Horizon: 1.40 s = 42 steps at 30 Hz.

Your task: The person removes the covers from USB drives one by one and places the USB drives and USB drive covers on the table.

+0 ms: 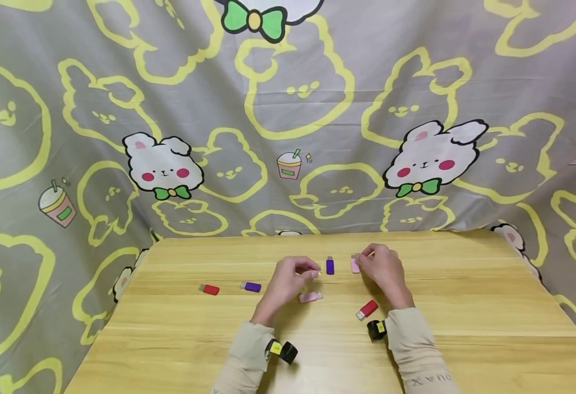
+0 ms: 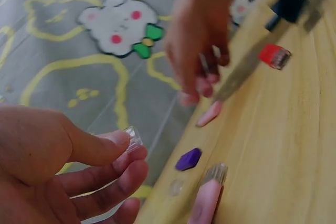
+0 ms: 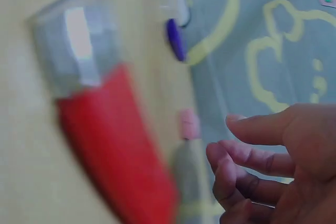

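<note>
Head view, worktop: pale wooden worktop (image 1: 465, 306) with lengthwise grain, set against a grey cloth backdrop (image 1: 317, 82) printed with yellow rabbit outlines, white rabbits with green bows, and small drink cups.
Head view, writing: letters on the right sleeve (image 1: 418, 355) cuff, upside down, seemingly "DUAN" (the rest not legible).
Head view, left hand: left hand (image 1: 288, 282) above the middle of the worktop, fingers curled, tips pinched together.
Head view, right hand: right hand (image 1: 384, 269), fingertips at a pink flash drive (image 1: 355, 265) lying at the far middle.
Head view, other drives: a purple flash drive (image 1: 329, 265) between the two hands; a second pink drive (image 1: 310, 297) just below the left hand; a red drive (image 1: 367, 309) beside the right wrist; another red drive (image 1: 209, 289) and another purple drive (image 1: 251, 286) well to the left.
Head view, wrists: a black band with a yellow tag (image 1: 282, 350) on each wrist.
Left wrist view, left hand: thumb and fingers pinch a small clear cap (image 2: 133, 137), held off the edge of the worktop.
Left wrist view, right hand: fingers point down, touching the pink flash drive on the wood.
Right wrist view, right hand: fingers loosely bent, nothing seen between them (picture blurred); whether they grip the pink flash drive cannot be told here.
Right wrist view, foreground: the red drive with a clear cap, large and blurred.
</note>
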Available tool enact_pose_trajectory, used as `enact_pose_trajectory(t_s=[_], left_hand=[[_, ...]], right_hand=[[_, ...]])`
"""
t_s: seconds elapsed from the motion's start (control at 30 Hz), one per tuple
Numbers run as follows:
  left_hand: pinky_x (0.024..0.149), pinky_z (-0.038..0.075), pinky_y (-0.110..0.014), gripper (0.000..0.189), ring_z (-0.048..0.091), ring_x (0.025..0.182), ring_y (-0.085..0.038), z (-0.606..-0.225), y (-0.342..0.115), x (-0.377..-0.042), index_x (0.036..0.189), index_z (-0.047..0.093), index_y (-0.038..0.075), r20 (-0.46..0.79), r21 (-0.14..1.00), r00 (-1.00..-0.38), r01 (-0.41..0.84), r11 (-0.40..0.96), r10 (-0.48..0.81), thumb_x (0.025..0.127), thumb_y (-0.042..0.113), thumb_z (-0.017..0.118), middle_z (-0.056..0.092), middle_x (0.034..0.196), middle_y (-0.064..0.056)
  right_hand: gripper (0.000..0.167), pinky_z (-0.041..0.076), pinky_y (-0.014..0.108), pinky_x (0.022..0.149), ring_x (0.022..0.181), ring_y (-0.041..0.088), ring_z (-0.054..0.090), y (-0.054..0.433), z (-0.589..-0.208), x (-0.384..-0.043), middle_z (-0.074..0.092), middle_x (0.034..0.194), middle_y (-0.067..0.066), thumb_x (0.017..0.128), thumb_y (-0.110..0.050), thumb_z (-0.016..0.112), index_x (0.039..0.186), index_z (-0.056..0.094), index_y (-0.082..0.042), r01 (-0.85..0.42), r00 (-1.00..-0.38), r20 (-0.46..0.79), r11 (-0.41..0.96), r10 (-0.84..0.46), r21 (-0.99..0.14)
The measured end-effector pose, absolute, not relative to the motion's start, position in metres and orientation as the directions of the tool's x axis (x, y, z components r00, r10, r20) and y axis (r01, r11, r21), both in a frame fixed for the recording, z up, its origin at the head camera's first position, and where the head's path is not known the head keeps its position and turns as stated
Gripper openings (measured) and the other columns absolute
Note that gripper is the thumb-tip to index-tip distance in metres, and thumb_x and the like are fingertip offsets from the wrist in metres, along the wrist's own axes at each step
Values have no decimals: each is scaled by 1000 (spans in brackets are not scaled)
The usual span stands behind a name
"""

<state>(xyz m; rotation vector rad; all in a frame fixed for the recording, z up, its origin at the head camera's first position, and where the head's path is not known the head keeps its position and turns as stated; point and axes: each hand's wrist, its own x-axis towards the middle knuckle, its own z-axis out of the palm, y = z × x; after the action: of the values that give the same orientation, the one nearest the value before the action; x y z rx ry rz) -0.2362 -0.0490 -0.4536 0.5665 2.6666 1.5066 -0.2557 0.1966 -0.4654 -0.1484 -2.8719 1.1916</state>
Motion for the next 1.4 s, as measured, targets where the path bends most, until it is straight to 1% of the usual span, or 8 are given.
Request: enact_pose_trajectory(t_s=[0.2,0.5,0.67,0.83,0.97,1.1,1.27,1.4], left_hand=[[66,51,-24,8,62,73,-8,-455,-16,-259,96,79,4,157,731,-921,351,585,356,97,5,71,75,87,-1],[83,57,-29,12,72,94,-14,-471,15,-273,93,83,13,166,455,-901,430,780,400,95,7,73,78,93,3],[80,57,-35,13,72,87,-15,-478,21,-273,87,84,18,191,325,-891,453,830,411,93,11,75,77,88,7],[74,48,-41,25,62,77,-18,-480,25,-273,72,80,21,229,264,-887,453,851,401,89,5,72,72,77,9],[70,43,-40,26,58,77,-19,-480,28,-275,69,76,21,242,249,-888,446,860,390,88,5,72,69,76,8],[75,44,-40,14,62,84,-21,-479,29,-274,85,81,18,232,283,-896,435,855,379,92,10,73,73,87,5],[84,50,-42,11,67,91,-21,-471,23,-270,102,81,13,267,405,-891,450,796,368,96,13,72,75,97,-1],[79,53,-32,15,66,88,-16,-459,9,-264,108,79,8,265,552,-902,432,713,341,100,13,68,74,98,-2]], right_hand=[[22,43,34,59,66,21,56,210,-446,-246,67,79,7,98,-22,69,95,71,-1,6,-995,64,679,79,-734],[19,45,35,66,74,20,64,224,-430,-236,74,82,7,98,-21,69,97,74,-3,-26,-990,111,666,86,-746],[18,47,34,66,74,21,65,230,-430,-234,74,82,7,98,-19,68,97,73,-2,-26,-989,116,666,91,-746],[17,46,34,66,75,22,64,231,-428,-235,73,82,7,98,-19,69,96,73,-2,-32,-989,120,664,87,-747],[17,45,34,65,75,22,63,232,-427,-236,72,83,8,97,-18,69,97,73,-2,-27,-990,113,669,86,-743],[17,46,34,65,76,23,64,234,-425,-235,72,84,9,98,-18,69,98,73,-2,-19,-991,101,671,84,-741],[18,47,37,68,82,26,64,239,-420,-230,72,89,11,98,-20,69,100,73,-2,-20,-994,86,683,62,-730],[20,49,40,73,88,27,66,245,-416,-226,72,92,10,98,-20,70,104,72,-1,-56,-997,82,701,4,-711]])
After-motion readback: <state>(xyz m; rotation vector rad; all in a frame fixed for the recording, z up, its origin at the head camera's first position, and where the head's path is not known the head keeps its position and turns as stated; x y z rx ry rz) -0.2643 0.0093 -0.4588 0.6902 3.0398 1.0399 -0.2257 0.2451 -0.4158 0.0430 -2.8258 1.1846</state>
